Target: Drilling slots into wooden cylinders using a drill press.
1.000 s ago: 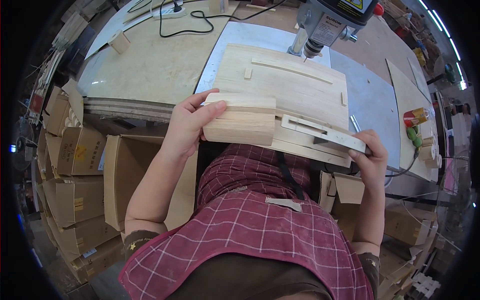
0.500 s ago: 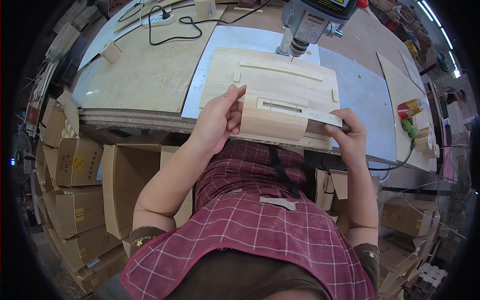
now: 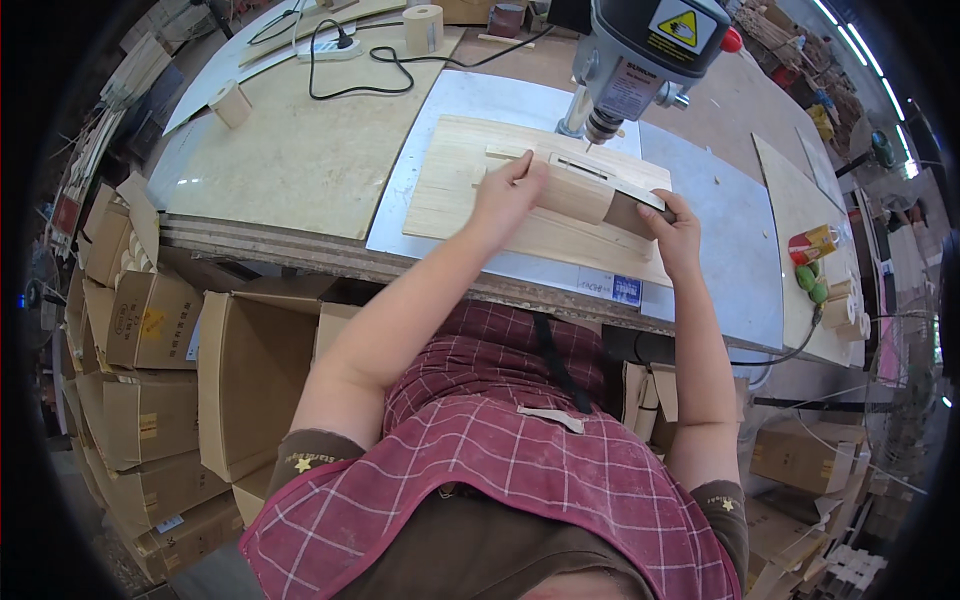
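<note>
A pale, curved wooden piece (image 3: 572, 192) with a slotted strip along its far edge lies over a flat wooden board (image 3: 450, 180). My left hand (image 3: 505, 203) grips its left end, thumb on top. From its right end extends a dark brown section (image 3: 627, 214), held by my right hand (image 3: 678, 238) with the fingers wrapped round the end. Just beyond the slotted strip is the drill press (image 3: 650, 60), its chuck (image 3: 603, 125) carrying a thin bit above the board. The bit appears apart from the piece. My palms hide both ends.
A black cable (image 3: 365, 92) runs across the left tabletop from a white power strip (image 3: 330, 48). Wooden cylinders (image 3: 231, 104) stand on that side. A red and yellow can (image 3: 813, 243) and green fruits (image 3: 812, 285) sit at right. Cardboard boxes (image 3: 255, 385) are stacked below the table's left.
Both hands have carried the curved piece away from my body, toward the drill bit. My left fingers, earlier raised beside the left end, now close on it. The view has shifted slightly.
</note>
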Action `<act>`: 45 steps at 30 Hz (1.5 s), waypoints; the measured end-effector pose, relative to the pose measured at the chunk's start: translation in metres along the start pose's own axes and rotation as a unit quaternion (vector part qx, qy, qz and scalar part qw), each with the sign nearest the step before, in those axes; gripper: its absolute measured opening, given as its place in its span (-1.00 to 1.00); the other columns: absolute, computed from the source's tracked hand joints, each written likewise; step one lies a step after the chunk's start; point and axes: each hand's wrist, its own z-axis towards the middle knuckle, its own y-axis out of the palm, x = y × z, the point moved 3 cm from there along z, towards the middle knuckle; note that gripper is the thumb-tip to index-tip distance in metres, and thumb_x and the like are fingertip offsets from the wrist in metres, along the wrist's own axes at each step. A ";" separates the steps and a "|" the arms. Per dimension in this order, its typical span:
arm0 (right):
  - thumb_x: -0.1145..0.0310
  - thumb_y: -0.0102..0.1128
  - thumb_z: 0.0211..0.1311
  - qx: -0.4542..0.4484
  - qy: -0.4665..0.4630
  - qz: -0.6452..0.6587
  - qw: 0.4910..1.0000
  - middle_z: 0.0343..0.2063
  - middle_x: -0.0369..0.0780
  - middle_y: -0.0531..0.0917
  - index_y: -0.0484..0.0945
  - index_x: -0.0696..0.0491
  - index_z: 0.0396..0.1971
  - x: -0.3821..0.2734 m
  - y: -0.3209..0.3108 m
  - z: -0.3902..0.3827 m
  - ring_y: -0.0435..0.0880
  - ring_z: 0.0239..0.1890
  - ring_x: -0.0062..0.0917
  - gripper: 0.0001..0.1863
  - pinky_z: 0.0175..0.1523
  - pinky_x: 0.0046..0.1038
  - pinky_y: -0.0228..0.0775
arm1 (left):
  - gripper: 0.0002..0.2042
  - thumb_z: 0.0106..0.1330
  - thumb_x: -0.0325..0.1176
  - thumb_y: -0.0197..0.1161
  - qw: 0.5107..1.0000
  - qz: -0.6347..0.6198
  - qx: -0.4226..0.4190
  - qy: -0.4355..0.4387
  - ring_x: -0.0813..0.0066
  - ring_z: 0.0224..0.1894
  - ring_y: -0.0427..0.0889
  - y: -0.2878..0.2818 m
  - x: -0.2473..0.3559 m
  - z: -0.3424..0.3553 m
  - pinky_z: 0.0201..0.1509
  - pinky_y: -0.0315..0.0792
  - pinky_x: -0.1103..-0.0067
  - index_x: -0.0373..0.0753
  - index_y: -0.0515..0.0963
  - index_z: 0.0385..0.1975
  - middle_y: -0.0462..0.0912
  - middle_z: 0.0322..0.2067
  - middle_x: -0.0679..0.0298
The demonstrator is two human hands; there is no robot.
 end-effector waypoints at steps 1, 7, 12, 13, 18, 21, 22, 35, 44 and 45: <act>0.46 0.32 -0.09 0.014 0.014 0.006 1.000 -0.38 -0.32 0.54 0.54 0.13 -0.32 0.002 0.000 0.002 0.46 -0.33 -0.66 -0.74 -0.22 -0.63 0.30 | -0.45 0.11 -0.22 0.21 0.995 0.031 0.014 0.097 0.45 -0.40 0.50 0.004 0.001 -0.004 -0.32 0.39 0.61 -0.44 0.28 0.05 0.53 -0.37 0.14; 0.45 0.35 -0.13 0.019 0.014 -0.029 0.999 -0.35 -0.30 0.53 0.51 0.13 -0.28 0.003 0.004 0.020 0.46 -0.32 -0.64 -0.67 -0.19 -0.61 0.31 | -0.36 0.08 -0.35 0.24 0.953 0.208 0.066 0.213 0.49 -0.43 0.44 0.004 -0.004 -0.001 -0.38 0.35 0.65 -0.30 0.14 0.18 0.48 -0.26 0.08; 0.46 0.36 -0.16 -0.001 0.002 -0.020 1.000 -0.32 -0.29 0.50 0.49 0.11 -0.28 0.010 0.016 0.032 0.46 -0.26 -0.59 -0.64 -0.15 -0.58 0.31 | -0.35 0.09 -0.32 0.22 0.968 0.160 0.061 0.183 0.29 -0.26 0.45 0.000 -0.006 -0.005 -0.23 0.36 0.55 -0.29 0.10 0.19 0.43 -0.18 -0.01; 0.47 0.36 -0.16 0.000 -0.020 -0.048 0.999 -0.31 -0.28 0.49 0.49 0.10 -0.28 0.009 0.018 0.033 0.45 -0.24 -0.57 -0.65 -0.14 -0.57 0.30 | -0.33 0.08 -0.29 0.21 0.971 0.146 0.066 0.178 0.12 -0.13 0.46 -0.003 -0.009 -0.004 -0.10 0.36 0.47 -0.31 0.08 0.19 0.40 -0.10 -0.07; 0.48 0.34 -0.16 -0.011 -0.040 -0.059 0.997 -0.29 -0.25 0.47 0.49 0.09 -0.30 0.011 0.019 0.037 0.43 -0.21 -0.53 -0.66 -0.11 -0.56 0.28 | -0.30 0.10 -0.33 0.21 0.969 0.141 0.056 0.196 0.32 -0.19 0.44 0.000 -0.015 -0.003 -0.20 0.36 0.57 -0.26 0.00 0.23 0.34 -0.03 -0.01; 0.49 0.33 -0.16 -0.027 -0.041 -0.056 0.997 -0.27 -0.25 0.46 0.48 0.08 -0.28 0.003 0.022 0.036 0.42 -0.19 -0.51 -0.66 -0.09 -0.55 0.27 | -0.28 0.09 -0.36 0.22 0.973 0.113 0.062 0.193 0.36 -0.21 0.44 0.000 -0.014 -0.003 -0.21 0.37 0.59 -0.24 -0.01 0.23 0.32 -0.02 0.01; 0.50 0.33 -0.15 -0.035 -0.048 -0.058 0.997 -0.26 -0.24 0.45 0.47 0.07 -0.27 -0.001 0.022 0.035 0.41 -0.17 -0.50 -0.65 -0.08 -0.55 0.26 | -0.27 0.06 -0.35 0.23 0.978 0.099 0.060 0.173 0.23 -0.16 0.45 0.000 -0.015 -0.002 -0.13 0.37 0.53 -0.25 -0.01 0.23 0.32 -0.03 -0.03; 0.27 0.35 -0.11 0.055 -0.162 -0.129 0.977 -0.19 -0.19 0.47 0.31 0.01 0.03 -0.092 -0.050 0.090 0.40 -0.10 -0.52 -0.37 -0.08 -0.47 0.31 | -0.36 0.09 -0.43 0.20 0.977 0.092 0.074 0.180 0.26 -0.19 0.47 -0.001 -0.023 -0.002 -0.16 0.38 0.55 -0.26 0.08 0.20 0.41 -0.10 -0.01; 0.18 -0.11 0.13 0.031 -0.115 -0.179 0.977 -0.69 -0.36 0.46 0.52 0.04 -0.36 -0.148 -0.060 0.196 0.38 -0.62 -0.67 -0.71 -0.50 -0.64 0.15 | -0.37 0.08 -0.43 0.20 0.975 0.083 0.074 0.192 0.29 -0.21 0.48 0.002 -0.021 0.001 -0.18 0.38 0.55 -0.28 0.11 0.19 0.44 -0.16 0.02; 0.18 -0.11 0.13 0.034 -0.114 -0.179 0.977 -0.69 -0.36 0.46 0.52 0.04 -0.36 -0.150 -0.058 0.194 0.38 -0.62 -0.67 -0.71 -0.50 -0.64 0.15 | -0.37 0.08 -0.43 0.19 0.973 0.086 0.083 0.199 0.30 -0.21 0.47 0.001 -0.020 0.000 -0.19 0.37 0.55 -0.28 0.11 0.19 0.43 -0.17 0.03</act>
